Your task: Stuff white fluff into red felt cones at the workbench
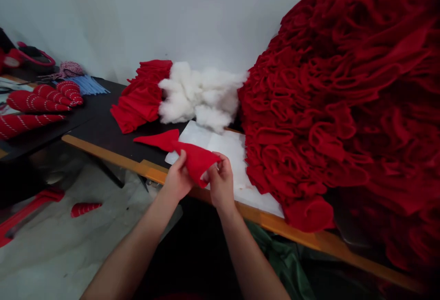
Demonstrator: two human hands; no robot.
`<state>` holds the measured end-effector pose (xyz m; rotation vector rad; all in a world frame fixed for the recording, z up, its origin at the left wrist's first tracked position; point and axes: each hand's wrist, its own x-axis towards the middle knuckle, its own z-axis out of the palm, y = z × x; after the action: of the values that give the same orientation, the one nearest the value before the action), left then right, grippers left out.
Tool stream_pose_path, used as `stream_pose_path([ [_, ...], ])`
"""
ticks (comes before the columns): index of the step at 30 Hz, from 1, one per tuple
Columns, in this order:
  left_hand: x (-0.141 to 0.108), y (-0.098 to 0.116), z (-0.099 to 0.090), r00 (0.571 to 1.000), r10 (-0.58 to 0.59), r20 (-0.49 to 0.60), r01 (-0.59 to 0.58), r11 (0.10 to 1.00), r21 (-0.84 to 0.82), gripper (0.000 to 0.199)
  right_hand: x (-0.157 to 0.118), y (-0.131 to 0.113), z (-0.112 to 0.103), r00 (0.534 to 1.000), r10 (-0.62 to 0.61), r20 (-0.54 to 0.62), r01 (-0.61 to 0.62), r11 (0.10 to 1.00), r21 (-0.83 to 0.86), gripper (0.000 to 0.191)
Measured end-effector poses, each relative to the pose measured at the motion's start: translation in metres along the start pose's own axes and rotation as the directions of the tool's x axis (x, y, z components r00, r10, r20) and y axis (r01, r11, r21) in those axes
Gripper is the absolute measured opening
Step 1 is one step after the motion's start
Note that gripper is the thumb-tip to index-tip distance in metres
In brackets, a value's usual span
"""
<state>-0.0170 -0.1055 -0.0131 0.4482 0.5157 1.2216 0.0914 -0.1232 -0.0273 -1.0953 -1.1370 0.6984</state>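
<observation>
A red fabric cone (197, 160) is held between my two hands over the table's front edge, its wide opening turned toward the right, with some white showing inside. My left hand (179, 177) grips its left side, thumb on top. At the rim of the opening, my right hand (221, 180) pinches the fabric, its fingertips partly hidden by the cloth. Another flat red piece (160, 140) lies on the dark table just behind and left. White stuffing (202, 93) is heaped behind my hands, beside a stack of red fabric pieces (142, 96).
A tall mound of red fabric (309, 107) fills the right side. White sheeting (237, 153) covers part of the table (99, 125). Striped red cones (30, 125) and blue strips (87, 84) lie at left. One striped cone (85, 209) is on the floor.
</observation>
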Motion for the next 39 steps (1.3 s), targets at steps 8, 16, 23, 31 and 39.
stream_pose_path([
  [8,0.019,0.000,0.016,0.989,-0.150,-0.011,0.144,0.968,-0.203,0.044,-0.016,-0.017,0.007,0.877,-0.386,0.287,0.467,0.827,-0.313,0.029],
  [16,0.043,0.023,0.008,0.986,0.051,-0.160,-0.060,0.997,-0.053,0.035,0.077,-0.006,-0.026,0.924,-0.333,0.188,0.383,0.786,-0.485,0.023],
  [23,0.066,0.029,0.014,0.987,-0.020,-0.160,-0.011,0.981,-0.192,0.034,0.167,0.048,0.026,0.852,-0.337,0.400,0.520,0.631,-0.576,0.044],
  [31,0.081,0.034,0.018,0.992,0.117,0.053,-0.112,0.989,-0.093,0.034,0.198,0.065,0.015,0.890,-0.224,0.397,0.418,0.750,-0.513,0.024],
  [39,0.120,0.021,0.032,0.960,0.278,0.034,-0.261,0.843,0.470,0.025,0.174,0.034,-0.013,0.853,-0.211,0.478,0.398,0.855,-0.334,0.019],
])
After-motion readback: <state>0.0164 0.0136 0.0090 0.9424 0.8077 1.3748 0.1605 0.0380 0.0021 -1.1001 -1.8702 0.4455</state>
